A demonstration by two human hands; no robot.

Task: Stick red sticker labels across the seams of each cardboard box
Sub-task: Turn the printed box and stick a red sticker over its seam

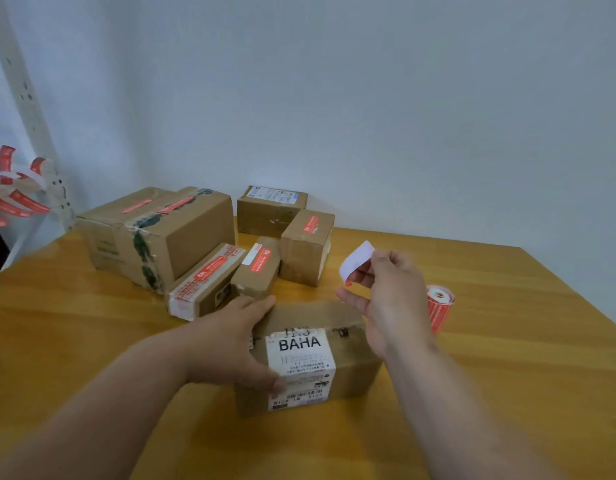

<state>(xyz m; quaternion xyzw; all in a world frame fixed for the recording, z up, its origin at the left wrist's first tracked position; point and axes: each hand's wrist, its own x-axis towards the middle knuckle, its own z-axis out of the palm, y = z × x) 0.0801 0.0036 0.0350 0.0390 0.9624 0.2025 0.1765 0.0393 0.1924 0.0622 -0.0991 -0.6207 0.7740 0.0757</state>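
Observation:
A cardboard box (348, 355) with a white "BAHA" shipping label lies on the table in front of me. My left hand (230, 337) grips its left end, fingers over the top and thumb on the front. My right hand (386, 292) hovers above the box's right end and pinches a sticker label (355, 259), whose white back faces me with a red edge at the bottom. A roll of red stickers (439, 306) stands on the table to the right.
Several cardboard boxes, most with red stickers on top, crowd the back of the wooden table (507, 358): a large one (168, 233), two small ones (209, 282) (259, 268) and two more (308, 247) (270, 211). Used sticker strips (12, 195) hang at far left.

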